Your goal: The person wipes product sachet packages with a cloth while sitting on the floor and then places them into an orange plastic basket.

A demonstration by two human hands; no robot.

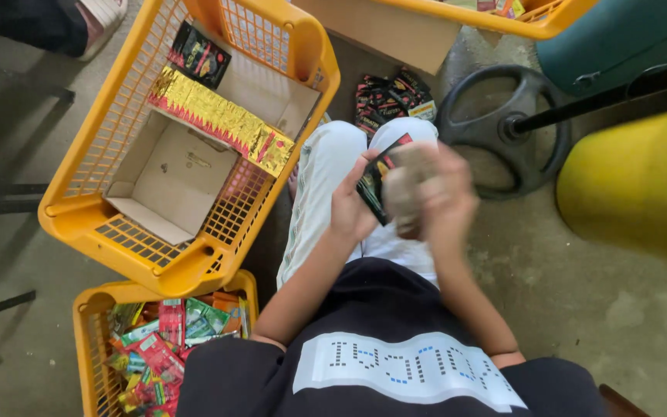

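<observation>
At the lower left of the frame sits a small orange basket [86,340] heaped with bright red and green packets [165,346]. Above it, filling the upper left, is a larger orange basket [79,220] holding an open cardboard box [170,179]; across that box lies a long gold and red foil strip [218,120], and a dark packet [199,54] rests near the box's far end.

Moving to the middle, my left hand [351,207] is curled around the edge of a dark sachet [376,181] with red and yellow print, which I hold over my knees. Just right of it my right hand [443,193] is blurred; it seems closed on a pale, crumpled wad [409,189] pressed against the same sachet, though I cannot tell exactly how the fingers lie.

Beyond my knees, a pile of similar dark sachets [391,96] lies on the concrete floor [580,309]. Farther right are a black wheel [499,131] and a yellow rounded body [642,181].

I judge I am midway through handling one sachet, both hands working it. The next move, as I see it, calls for a firm pinch with the left while the right steadies.
</observation>
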